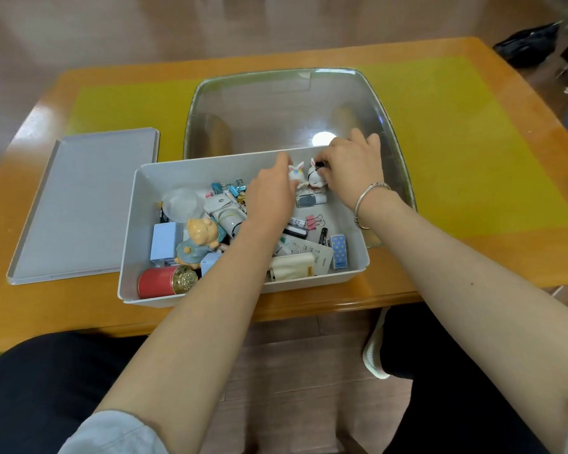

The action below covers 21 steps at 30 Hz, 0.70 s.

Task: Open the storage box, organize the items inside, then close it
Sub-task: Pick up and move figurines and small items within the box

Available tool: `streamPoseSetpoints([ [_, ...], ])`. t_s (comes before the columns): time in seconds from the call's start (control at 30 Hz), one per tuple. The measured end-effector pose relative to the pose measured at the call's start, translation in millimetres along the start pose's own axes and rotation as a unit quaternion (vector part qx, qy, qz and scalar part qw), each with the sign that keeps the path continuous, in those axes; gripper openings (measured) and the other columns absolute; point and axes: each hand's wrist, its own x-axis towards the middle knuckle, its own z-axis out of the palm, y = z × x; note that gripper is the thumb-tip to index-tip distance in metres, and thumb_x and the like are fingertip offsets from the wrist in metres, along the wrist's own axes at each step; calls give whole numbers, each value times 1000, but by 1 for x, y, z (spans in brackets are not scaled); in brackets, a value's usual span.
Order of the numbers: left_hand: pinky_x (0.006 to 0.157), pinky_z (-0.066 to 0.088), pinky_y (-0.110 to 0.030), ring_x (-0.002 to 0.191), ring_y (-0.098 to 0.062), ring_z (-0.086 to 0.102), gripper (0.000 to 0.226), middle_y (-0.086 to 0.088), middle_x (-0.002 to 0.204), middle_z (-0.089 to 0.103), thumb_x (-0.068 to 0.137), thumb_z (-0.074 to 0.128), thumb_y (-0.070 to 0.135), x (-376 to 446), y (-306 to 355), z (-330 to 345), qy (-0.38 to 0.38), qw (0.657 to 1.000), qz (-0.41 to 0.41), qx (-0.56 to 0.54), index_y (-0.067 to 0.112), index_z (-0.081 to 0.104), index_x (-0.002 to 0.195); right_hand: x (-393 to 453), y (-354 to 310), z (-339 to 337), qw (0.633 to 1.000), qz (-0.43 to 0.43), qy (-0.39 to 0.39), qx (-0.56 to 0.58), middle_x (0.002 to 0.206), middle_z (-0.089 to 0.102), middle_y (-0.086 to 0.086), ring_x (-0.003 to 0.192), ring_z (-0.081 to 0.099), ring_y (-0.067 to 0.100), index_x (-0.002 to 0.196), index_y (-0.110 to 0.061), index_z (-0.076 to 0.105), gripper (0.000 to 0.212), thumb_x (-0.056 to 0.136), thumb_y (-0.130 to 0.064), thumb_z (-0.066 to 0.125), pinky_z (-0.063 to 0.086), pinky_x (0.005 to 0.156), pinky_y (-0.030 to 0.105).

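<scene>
A white storage box [130, 224] stands open on the wooden table, full of several small items. Its grey lid [79, 204] lies flat to the left of it. Near the box's far wall, my left hand [273, 188] holds a white rabbit figurine [296, 172]. Right beside it, my right hand [351, 168] pinches a second rabbit figurine [316, 178] with dark markings. The two figurines almost touch. Inside the box also lie a pig figurine [199, 239], a red cylinder with a gold end [164, 280], coloured binder clips [230, 188] and a white camera-shaped item [225, 211].
A large clear plastic tray [276, 103] sits behind the box on a yellow mat [456, 142]. The table's near edge runs just in front of the box. My knees and a white shoe [374, 348] show below the table. A dark bag [525, 44] lies on the floor far right.
</scene>
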Motion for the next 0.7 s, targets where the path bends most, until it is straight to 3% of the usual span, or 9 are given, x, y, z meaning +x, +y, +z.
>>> streamPoseSetpoints([
  [0.2,58,32,-34,71,-26,46,23,-13,90,63,94,57,25,1,0,0,6,1000,-13,1,12,48,110,0,0,2,1000,-2,2,14,95,66,-2,101,43,27,97,-23,71,20,90,-18,53,22,79,37],
  [0.53,61,36,-34,75,-29,52,25,-14,94,64,94,58,24,0,0,-1,-8,1000,-11,-4,13,49,115,2,1,7,1000,-1,15,15,94,66,0,100,44,27,95,-23,70,17,88,-18,55,22,79,37],
  [0.7,68,42,-39,87,-35,58,25,-14,97,63,93,55,10,-3,-4,-10,-12,1000,-1,-6,10,47,117,-6,8,8,991,4,68,112,104,60,2,101,48,26,102,-21,65,19,84,-24,63,19,77,31],
])
